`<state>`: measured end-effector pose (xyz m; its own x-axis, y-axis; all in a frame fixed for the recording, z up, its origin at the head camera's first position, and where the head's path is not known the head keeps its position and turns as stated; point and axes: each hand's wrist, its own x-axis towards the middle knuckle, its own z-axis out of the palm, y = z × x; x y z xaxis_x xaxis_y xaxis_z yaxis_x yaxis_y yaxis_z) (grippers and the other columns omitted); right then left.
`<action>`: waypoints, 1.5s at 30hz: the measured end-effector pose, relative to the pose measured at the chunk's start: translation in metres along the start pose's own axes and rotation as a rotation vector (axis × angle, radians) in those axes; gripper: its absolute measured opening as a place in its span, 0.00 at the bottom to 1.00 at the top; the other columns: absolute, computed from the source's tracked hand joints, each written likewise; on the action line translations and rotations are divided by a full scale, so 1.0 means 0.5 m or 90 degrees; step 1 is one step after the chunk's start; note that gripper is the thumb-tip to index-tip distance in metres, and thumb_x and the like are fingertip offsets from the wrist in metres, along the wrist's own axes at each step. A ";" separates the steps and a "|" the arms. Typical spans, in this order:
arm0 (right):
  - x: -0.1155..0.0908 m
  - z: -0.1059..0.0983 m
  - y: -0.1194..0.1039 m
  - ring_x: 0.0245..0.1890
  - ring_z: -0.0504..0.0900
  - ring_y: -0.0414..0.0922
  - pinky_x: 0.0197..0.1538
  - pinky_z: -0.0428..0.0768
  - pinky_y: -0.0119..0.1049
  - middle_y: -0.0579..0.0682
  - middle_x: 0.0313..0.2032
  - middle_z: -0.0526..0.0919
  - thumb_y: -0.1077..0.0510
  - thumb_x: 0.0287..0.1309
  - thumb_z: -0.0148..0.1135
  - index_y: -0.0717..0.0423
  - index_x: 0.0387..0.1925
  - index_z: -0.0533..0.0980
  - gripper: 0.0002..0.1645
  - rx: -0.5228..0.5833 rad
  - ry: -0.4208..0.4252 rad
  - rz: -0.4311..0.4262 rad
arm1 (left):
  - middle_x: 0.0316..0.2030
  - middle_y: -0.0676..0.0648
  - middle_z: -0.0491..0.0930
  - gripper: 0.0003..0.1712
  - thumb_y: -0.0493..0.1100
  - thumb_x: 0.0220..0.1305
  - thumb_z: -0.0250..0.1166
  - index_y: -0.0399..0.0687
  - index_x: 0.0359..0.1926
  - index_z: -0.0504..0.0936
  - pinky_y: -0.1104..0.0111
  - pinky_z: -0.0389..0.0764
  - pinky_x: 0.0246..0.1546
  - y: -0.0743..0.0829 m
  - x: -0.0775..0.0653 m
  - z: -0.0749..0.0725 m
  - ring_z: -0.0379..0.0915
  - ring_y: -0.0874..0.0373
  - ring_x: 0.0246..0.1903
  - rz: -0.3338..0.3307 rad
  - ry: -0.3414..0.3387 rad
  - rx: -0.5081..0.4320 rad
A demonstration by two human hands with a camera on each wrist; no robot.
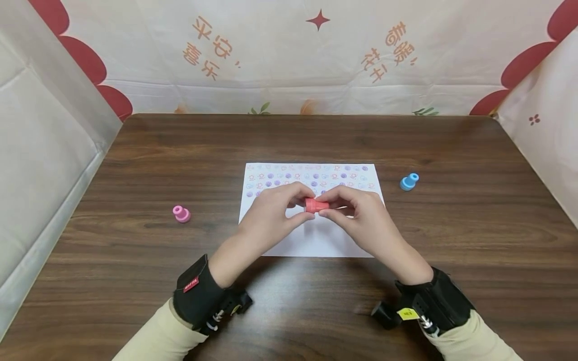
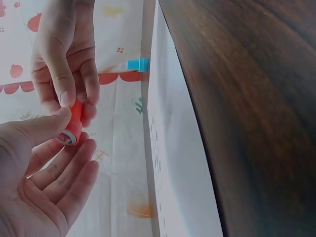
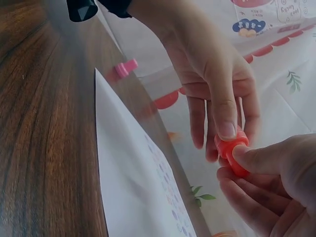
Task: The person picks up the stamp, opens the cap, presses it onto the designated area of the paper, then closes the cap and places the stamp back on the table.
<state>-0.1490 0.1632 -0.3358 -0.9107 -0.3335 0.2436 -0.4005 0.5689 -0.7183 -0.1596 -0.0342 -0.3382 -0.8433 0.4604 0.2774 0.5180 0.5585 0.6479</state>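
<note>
Above the paper, a small red stamp lies sideways between both hands. My left hand pinches its wider end between thumb and fingers. The narrower handle end is pinched by my right hand. In the left wrist view, the round stamping face of the stamp shows uncovered near the left thumb. Under the hands lies a white sheet of paper, its upper part printed with rows of small red, blue and purple marks. The right wrist view shows both thumbs on the red stamp.
A pink stamp stands on the wooden table to the left of the paper. To the right, a blue stamp stands on the table. A patterned white cloth hangs behind the table's far edge.
</note>
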 end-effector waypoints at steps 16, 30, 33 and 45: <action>0.000 -0.004 0.004 0.32 0.83 0.40 0.35 0.88 0.43 0.51 0.34 0.88 0.66 0.48 0.71 0.57 0.39 0.83 0.13 0.006 -0.003 0.008 | 0.33 0.52 0.87 0.11 0.40 0.53 0.73 0.47 0.37 0.81 0.67 0.87 0.40 -0.002 -0.004 -0.011 0.82 0.63 0.36 -0.001 0.014 -0.018; 0.005 -0.009 0.003 0.31 0.83 0.40 0.36 0.89 0.44 0.52 0.34 0.88 0.65 0.49 0.70 0.58 0.38 0.83 0.12 0.010 -0.017 0.000 | 0.33 0.51 0.87 0.10 0.39 0.53 0.72 0.46 0.36 0.81 0.65 0.88 0.39 0.004 -0.001 -0.020 0.83 0.63 0.35 -0.036 -0.006 -0.052; 0.006 -0.011 0.001 0.30 0.82 0.41 0.37 0.89 0.45 0.52 0.33 0.88 0.66 0.49 0.70 0.58 0.38 0.83 0.12 0.006 -0.021 0.003 | 0.33 0.51 0.87 0.10 0.39 0.53 0.72 0.46 0.36 0.81 0.64 0.88 0.39 0.003 -0.001 -0.020 0.83 0.63 0.35 -0.041 -0.009 -0.064; -0.007 -0.058 0.023 0.27 0.82 0.37 0.31 0.82 0.20 0.51 0.32 0.88 0.62 0.48 0.72 0.55 0.37 0.84 0.11 -0.055 0.058 0.021 | 0.32 0.51 0.87 0.10 0.40 0.52 0.73 0.48 0.36 0.81 0.61 0.88 0.38 -0.035 -0.029 -0.066 0.82 0.62 0.36 -0.099 0.016 -0.017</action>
<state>-0.1531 0.1928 -0.3258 -0.9275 -0.2461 0.2814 -0.3735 0.6421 -0.6695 -0.1611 -0.0735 -0.3306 -0.9164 0.3522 0.1901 0.3774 0.6025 0.7032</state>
